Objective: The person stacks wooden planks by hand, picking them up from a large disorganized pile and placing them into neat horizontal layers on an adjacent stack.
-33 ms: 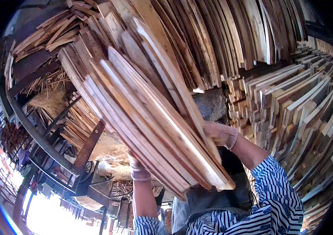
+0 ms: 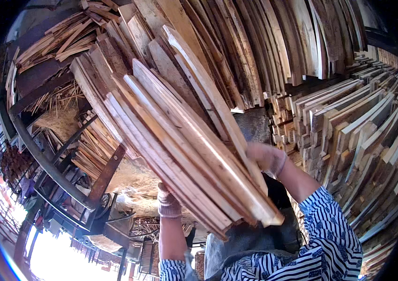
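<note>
A slanting bundle of long, narrow wooden boards (image 2: 185, 140) lies across the middle, its near ends tilted toward my body. My left hand (image 2: 168, 201), in a pale knitted glove, holds the bundle's left edge from below; the boards hide most of its fingers. At the right edge, near the close end, my right hand (image 2: 265, 157) presses against the boards. It wears a similar glove and is blurred, with its fingertips partly hidden. The far ends of the boards overlap more timber behind them.
Upright rows of planks (image 2: 264, 42) stand along the far side. Stacked boards (image 2: 349, 126) fill the right. On the left are a curved metal bar (image 2: 49, 164), a rusty flat bar (image 2: 105, 173), loose wood strips (image 2: 58, 37) and pale shavings (image 2: 135, 182).
The bundle has shifted slightly to the right and toward me. My left hand shows a little more beside it, and my right hand has moved slightly to the right.
</note>
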